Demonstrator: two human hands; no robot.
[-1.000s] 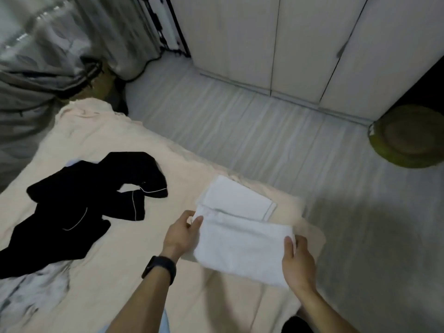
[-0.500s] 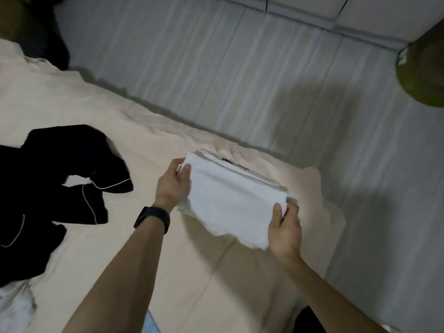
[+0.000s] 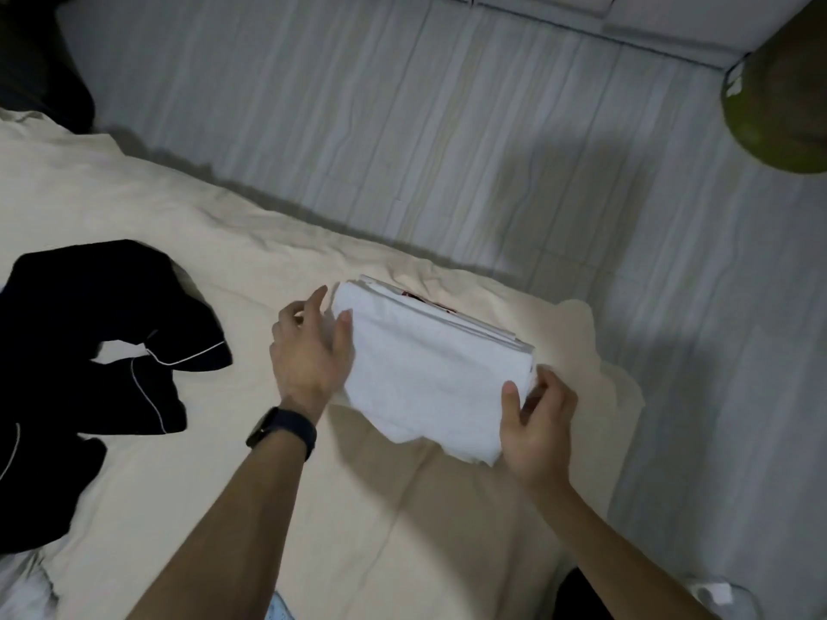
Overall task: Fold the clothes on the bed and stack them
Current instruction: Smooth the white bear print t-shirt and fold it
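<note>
White cloth (image 3: 429, 378), folded flat, is laid on top of a small pile (image 3: 492, 335) of other folded things near the corner of the bed (image 3: 179, 217). A bit of red is seen between the layers. The left hand (image 3: 309, 351) is held open, with straight fingers beside the cloth's left edge and the thumb touching its top. The near right corner looks pinched by the right hand (image 3: 537, 422), with the thumb on top and the fingers curled at the edge. Black clothes (image 3: 89, 351) are heaped further left on the bed and are not folded yet.

The pile is set close to the bed's edge, with the floor (image 3: 447, 127) just past it. If it is pushed too hard from the left, it could be slid off and spilled. The top cloth is not lined up well with the pile, and its near edge is bumpy. If the corner is let go too fast, the fold could be undone and the pile could be made lopsided.
</note>
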